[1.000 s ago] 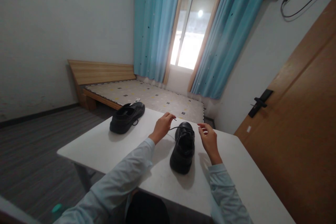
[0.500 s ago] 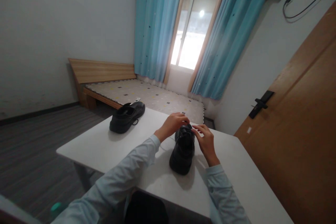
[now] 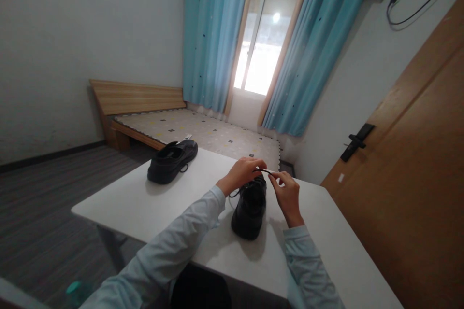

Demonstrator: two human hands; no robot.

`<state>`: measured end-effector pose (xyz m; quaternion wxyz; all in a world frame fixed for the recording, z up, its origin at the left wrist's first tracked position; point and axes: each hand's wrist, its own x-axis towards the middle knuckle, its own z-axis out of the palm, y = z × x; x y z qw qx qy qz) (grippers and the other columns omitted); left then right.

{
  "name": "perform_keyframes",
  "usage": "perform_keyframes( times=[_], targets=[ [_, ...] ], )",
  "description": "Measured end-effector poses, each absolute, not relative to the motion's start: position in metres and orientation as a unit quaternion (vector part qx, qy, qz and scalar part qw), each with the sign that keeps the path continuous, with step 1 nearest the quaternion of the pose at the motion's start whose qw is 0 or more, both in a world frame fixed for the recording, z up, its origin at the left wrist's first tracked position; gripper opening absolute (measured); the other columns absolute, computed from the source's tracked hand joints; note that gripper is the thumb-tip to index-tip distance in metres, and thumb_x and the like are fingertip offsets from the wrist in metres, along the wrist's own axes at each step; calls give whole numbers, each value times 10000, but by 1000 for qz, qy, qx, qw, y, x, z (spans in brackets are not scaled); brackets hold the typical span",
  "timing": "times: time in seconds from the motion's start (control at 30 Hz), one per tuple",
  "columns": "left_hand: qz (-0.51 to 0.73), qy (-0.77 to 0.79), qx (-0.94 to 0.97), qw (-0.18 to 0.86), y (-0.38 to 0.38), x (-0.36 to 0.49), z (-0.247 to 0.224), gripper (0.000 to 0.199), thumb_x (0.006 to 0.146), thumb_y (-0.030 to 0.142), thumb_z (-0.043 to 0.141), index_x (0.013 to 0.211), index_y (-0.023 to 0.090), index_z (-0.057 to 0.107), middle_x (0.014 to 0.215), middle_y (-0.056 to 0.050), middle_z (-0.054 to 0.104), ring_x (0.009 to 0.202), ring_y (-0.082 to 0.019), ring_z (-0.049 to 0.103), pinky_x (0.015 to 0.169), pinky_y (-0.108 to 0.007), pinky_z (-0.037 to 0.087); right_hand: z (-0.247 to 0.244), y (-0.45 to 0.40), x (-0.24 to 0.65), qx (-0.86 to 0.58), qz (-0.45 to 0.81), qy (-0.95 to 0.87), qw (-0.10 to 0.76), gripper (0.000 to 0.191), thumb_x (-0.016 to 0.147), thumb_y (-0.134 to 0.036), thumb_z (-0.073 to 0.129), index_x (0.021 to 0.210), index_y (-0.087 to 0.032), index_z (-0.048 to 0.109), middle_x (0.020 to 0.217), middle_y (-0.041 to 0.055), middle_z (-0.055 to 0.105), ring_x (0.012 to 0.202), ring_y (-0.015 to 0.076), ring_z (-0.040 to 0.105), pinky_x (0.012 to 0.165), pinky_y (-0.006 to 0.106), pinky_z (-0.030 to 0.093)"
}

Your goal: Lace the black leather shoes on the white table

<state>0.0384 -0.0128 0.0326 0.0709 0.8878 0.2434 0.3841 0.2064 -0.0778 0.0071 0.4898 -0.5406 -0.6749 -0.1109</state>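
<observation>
A black shoe [image 3: 249, 210] stands on the white table [image 3: 145, 219] with its heel toward me. Above its front part, a dark shoelace [image 3: 267, 171] runs between my two hands. My left hand [image 3: 244, 172] is closed on the lace from the left, its fingers partly covering the shoe's front. From the right, my right hand [image 3: 287, 193] pinches the lace between thumb and fingers. A loop of lace hangs at the shoe's left side. Farther left, a second black shoe [image 3: 170, 163] rests on the table, its lace lying beside it and a small white tag at its tongue.
Behind the table is a bed with a patterned mattress [image 3: 203, 128] and wooden headboard [image 3: 141, 97]. A brown door [image 3: 409, 154] with a black handle stands at the right. A bottle with a green cap [image 3: 74, 287] is low at the left.
The lace is now stretched visibly between my hands above the shoe. My right hand has moved slightly away from the shoe, to the right. The whole view has shifted a little.
</observation>
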Motion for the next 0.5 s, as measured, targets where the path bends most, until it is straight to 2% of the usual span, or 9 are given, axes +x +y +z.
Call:
perform_keyframes(
  times=[0.17,0.3,0.4,0.5],
  targets=[
    [386,364,846,41,-5,21,20,154,777,148,583,893,231,642,898,-21,633,864,-164,576,758,-251,437,11,-77,216,-616,-44,-577,535,239,746,-371,579,750,-163,695,644,35,653,567,156,551,606,279,423],
    [403,462,788,48,3,10,13,124,743,216,631,864,223,659,829,-19,593,741,-152,575,679,-251,439,7,-72,225,-624,35,-545,558,272,677,-383,620,764,-140,707,664,69,687,590,181,592,580,287,445],
    [428,487,758,77,10,9,9,87,709,233,663,790,201,666,709,0,579,689,-152,572,681,-267,447,3,-68,229,-609,109,-534,576,281,642,-375,642,753,-125,702,686,89,701,569,175,594,531,276,451],
    [463,474,739,123,15,12,5,66,700,194,656,764,178,663,691,2,596,667,-136,584,701,-272,471,0,-66,229,-593,163,-521,592,253,609,-358,668,701,-124,692,638,80,695,502,149,567,492,266,447]
  ],
)
